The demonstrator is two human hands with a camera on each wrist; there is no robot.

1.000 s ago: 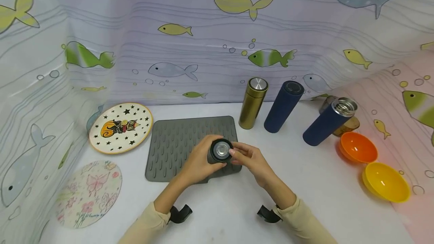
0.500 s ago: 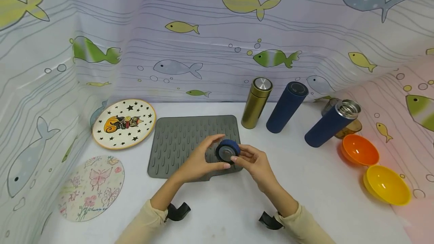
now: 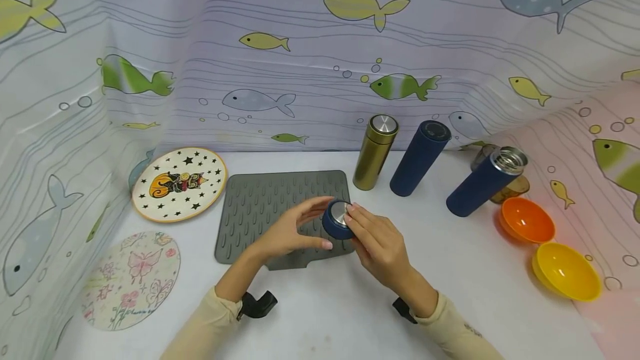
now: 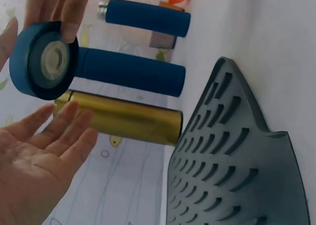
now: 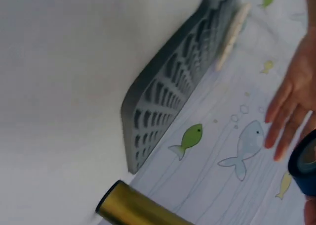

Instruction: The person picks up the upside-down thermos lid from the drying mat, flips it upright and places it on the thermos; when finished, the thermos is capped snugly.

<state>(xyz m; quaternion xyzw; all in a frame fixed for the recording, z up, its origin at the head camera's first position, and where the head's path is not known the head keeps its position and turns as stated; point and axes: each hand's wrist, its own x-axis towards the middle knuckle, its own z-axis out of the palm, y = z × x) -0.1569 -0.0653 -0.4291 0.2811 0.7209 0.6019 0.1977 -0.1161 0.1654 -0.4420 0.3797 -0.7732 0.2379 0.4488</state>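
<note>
Fingers of my right hand (image 3: 377, 243) pinch a blue lid (image 3: 336, 220) by its rim, holding it in the air at the middle of the frame, above the right edge of the grey mat (image 3: 265, 210). In the left wrist view the lid's open underside shows, with a pale disc inside. My left hand (image 3: 290, 232) lies open just left of the lid, palm up, fingers straight, not touching it. To the upper right stand a gold flask (image 3: 374, 151) and a capped blue flask (image 3: 419, 158); further right is an uncapped blue flask (image 3: 484, 181). Orange (image 3: 526, 221) and yellow (image 3: 566, 270) bowls sit at the right edge of the white tabletop (image 3: 475, 293). A star plate (image 3: 178, 183) lies left of the mat.
</note>
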